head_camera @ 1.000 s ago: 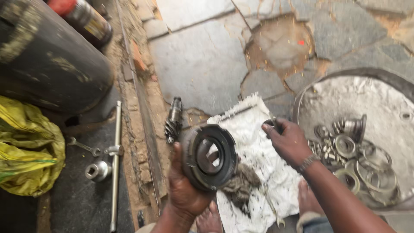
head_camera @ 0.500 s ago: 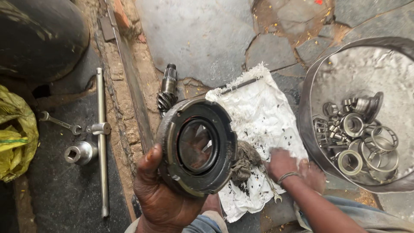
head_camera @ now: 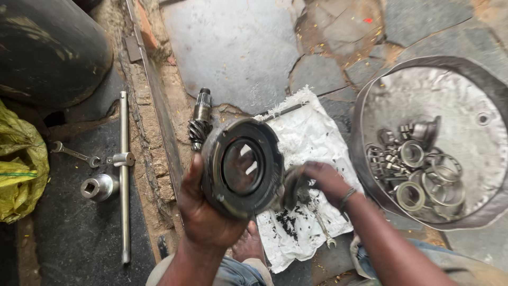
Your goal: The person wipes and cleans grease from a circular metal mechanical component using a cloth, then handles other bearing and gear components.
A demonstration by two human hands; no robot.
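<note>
The right hand (head_camera: pixel 323 180), down on the white cloth (head_camera: pixel 312 143) a moment ago, now presses a grimy rag (head_camera: pixel 292 186) against the ring (head_camera: pixel 242 167) clasped in the left hand's (head_camera: pixel 203 212) grip.

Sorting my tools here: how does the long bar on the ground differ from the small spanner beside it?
The long bar is a straight plain rod lying almost upright in the head view; the small spanner is far shorter, flat, with jawed ends, and lies slanted. The bar carries a sliding square-drive head; the spanner has none. Both are bare steel, on the dark mat, unheld.
</note>
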